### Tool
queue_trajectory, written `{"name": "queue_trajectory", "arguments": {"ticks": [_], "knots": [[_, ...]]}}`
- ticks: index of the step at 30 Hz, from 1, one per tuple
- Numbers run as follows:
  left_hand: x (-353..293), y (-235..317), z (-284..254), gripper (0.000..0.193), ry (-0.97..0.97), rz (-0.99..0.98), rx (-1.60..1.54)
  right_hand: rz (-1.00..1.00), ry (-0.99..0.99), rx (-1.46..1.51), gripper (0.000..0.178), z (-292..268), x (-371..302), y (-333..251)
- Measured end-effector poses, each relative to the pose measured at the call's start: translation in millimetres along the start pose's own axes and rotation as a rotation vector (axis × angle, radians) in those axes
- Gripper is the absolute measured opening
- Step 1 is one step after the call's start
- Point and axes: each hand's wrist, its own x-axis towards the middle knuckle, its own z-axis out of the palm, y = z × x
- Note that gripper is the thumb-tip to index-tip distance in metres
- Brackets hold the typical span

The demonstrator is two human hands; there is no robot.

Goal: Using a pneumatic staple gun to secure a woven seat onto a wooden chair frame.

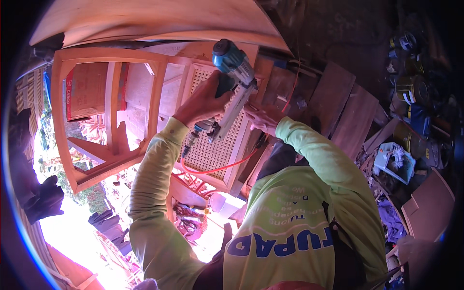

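My left hand (pixel 206 99) is closed around the handle of a teal and grey nail gun (pixel 238 67), held over a panel of woven cane (pixel 208 150) in a wooden frame. An orange air hose (pixel 212 171) runs from the tool's fitting and loops across the panel. Just right of the tool, my right hand (pixel 265 119) lies at the panel's right side, fingers stretched toward the wooden edge. Its fingertips come close to the nail gun's magazine; whether they touch it I cannot tell.
To the left stands an open wooden frame (pixel 157 104) with a middle bar. Dark boards (pixel 355 116) lie at the right, beside several cans (pixel 412 90) and a pale blue container (pixel 394 162). A broad curved wooden sheet (pixel 159 21) spans the far side.
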Motion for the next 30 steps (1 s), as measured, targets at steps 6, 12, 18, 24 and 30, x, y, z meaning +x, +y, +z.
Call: {"name": "queue_trajectory", "arguments": {"ticks": [6,12,18,24,30], "knots": [[-61.8,3.1,-0.7,0.041,0.163,-0.161,-0.442,-0.044,0.048,-0.206,0.059,-9.6,-0.2,4.4],[-149.1,-12.0,39.5,0.030,0.659,-0.253,-0.550,0.077,0.054,-0.014,0.082,-8.6,-2.1,5.3],[-180.8,-41.7,88.2,0.030,0.934,-0.253,-0.932,0.169,0.154,0.524,0.066,-12.4,3.4,9.0],[-204.6,-85.5,126.7,0.032,1.033,-0.309,-1.226,0.481,0.518,0.867,0.047,-22.6,29.1,54.2],[-219.0,-88.1,133.9,0.034,1.057,-0.310,-1.295,0.434,0.525,0.539,0.067,24.0,104.0,88.3]]}}
